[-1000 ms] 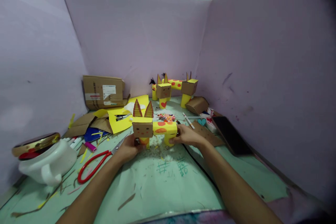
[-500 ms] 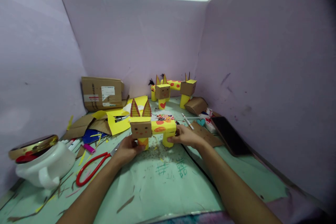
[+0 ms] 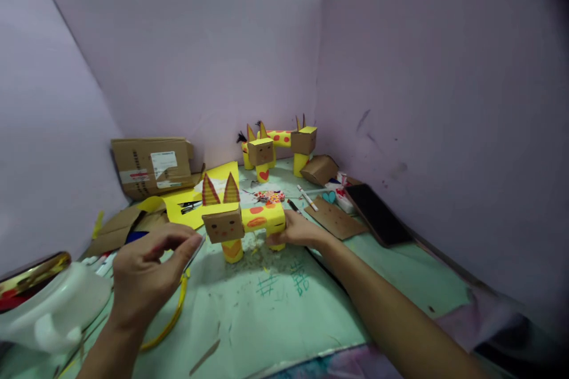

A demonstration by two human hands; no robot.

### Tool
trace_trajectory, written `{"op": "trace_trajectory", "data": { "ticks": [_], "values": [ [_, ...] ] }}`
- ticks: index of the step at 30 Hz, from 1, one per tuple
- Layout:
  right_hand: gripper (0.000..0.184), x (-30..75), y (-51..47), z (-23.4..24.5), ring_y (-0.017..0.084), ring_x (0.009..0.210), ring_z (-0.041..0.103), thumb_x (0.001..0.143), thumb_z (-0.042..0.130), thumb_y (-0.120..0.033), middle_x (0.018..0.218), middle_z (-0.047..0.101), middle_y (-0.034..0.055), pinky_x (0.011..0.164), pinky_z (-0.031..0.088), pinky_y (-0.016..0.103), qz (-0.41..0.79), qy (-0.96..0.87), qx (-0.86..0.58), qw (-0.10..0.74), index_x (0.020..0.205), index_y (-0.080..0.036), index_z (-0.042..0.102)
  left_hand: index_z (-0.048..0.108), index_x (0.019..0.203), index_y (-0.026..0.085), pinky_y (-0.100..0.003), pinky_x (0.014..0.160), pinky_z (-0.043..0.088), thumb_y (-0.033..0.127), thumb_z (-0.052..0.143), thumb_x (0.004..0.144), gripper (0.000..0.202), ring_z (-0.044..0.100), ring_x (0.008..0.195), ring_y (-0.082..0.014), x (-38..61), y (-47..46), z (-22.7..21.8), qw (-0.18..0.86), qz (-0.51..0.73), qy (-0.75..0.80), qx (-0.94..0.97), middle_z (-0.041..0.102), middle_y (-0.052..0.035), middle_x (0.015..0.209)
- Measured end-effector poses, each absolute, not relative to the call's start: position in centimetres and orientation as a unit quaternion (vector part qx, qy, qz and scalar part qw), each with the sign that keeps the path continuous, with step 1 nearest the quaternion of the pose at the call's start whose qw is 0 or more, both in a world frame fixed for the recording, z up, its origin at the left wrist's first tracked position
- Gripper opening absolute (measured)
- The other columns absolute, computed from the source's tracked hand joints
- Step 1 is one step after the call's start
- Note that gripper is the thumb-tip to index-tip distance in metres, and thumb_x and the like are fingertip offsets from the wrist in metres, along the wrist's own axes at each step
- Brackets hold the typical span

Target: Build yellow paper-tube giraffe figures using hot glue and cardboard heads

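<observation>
A cardboard animal figure [image 3: 224, 225] stands upright on the table, with a box head, striped pointed ears and a yellow, orange-spotted tube body. My right hand [image 3: 300, 230] is closed around its rear end and back leg. Left of the head, my left hand [image 3: 149, 266] is raised, thumb and fingers pinching the metal blades of scissors [image 3: 194, 257]. A loop handle that looks yellow hangs below that hand; the rest of the scissors is hidden behind the fingers.
Two similar figures [image 3: 262, 154] stand at the back. A brown carton [image 3: 153, 166] and yellow paper [image 3: 178, 213] lie left. A white pot [image 3: 57, 308] is at front left. On the right lie a dark phone [image 3: 377, 213], a marker [image 3: 307, 198] and flat cardboard [image 3: 335, 218]. Purple panels enclose the table.
My left hand has let go of the figure's front leg, moved left and picked up the scissors. My right hand still holds the rear. The view has shifted right.
</observation>
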State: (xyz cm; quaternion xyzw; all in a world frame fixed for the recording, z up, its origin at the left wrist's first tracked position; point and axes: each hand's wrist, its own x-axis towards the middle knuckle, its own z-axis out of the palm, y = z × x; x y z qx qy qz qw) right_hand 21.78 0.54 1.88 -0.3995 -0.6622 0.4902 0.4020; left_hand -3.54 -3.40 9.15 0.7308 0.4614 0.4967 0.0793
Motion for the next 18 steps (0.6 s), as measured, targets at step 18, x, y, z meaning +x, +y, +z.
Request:
{"op": "trace_trajectory", "data": {
  "ticks": [18],
  "values": [
    [0.016,19.5,1.4,-0.4,0.008,0.056,0.039,0.049,0.056,-0.004,0.057,0.046,-0.0065,0.047,0.032,0.017,0.454,-0.628,-0.402,0.488,0.056,-0.017,0.049,0.051,0.109,0.012,-0.038,0.079,0.043,0.015,0.04,0.082,0.03,0.057,0.093,-0.0268,8.1,-0.6,10.2,-0.098,0.001,0.396,0.913,0.061,-0.0148,0.099]
  ]
}}
